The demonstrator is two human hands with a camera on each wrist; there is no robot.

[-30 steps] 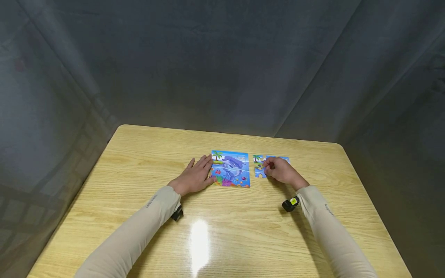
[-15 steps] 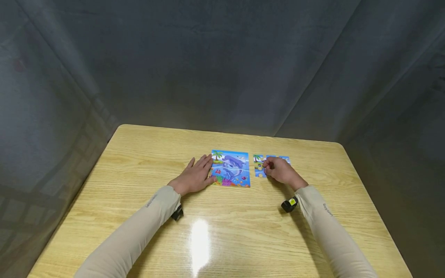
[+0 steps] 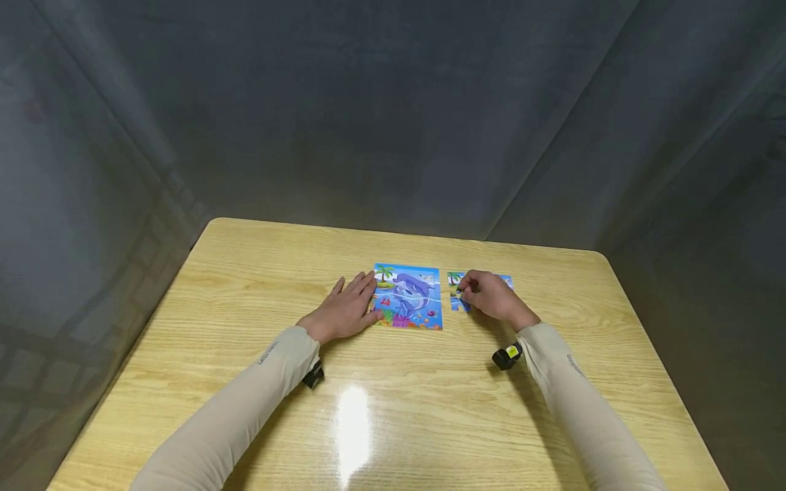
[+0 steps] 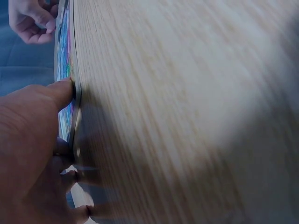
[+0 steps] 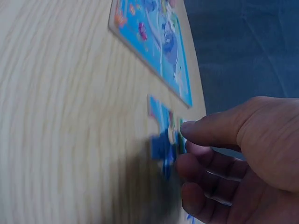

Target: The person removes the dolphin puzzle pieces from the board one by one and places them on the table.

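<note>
A square dolphin puzzle (image 3: 410, 296) lies flat on the table. My left hand (image 3: 340, 314) rests at its left edge, fingers straight and spread, thumb over the lower left corner. Right of the puzzle are several loose jigsaw pieces (image 3: 455, 278), partly covered by my right hand (image 3: 493, 299). In the right wrist view, the thumb and curled fingers of that hand pinch a small jigsaw piece (image 5: 181, 133) at the fingertips, mostly hidden. A blue piece (image 5: 159, 112) lies on the wood just beyond it.
The light wooden table (image 3: 393, 423) has a rounded far edge, with a dark grey curtain (image 3: 393, 123) hanging behind it and at both sides. A small black wrist camera (image 3: 506, 356) hangs under the right sleeve cuff.
My right hand has shifted slightly left and away from me over the loose pieces. My left hand and the dolphin puzzle stay in place.
</note>
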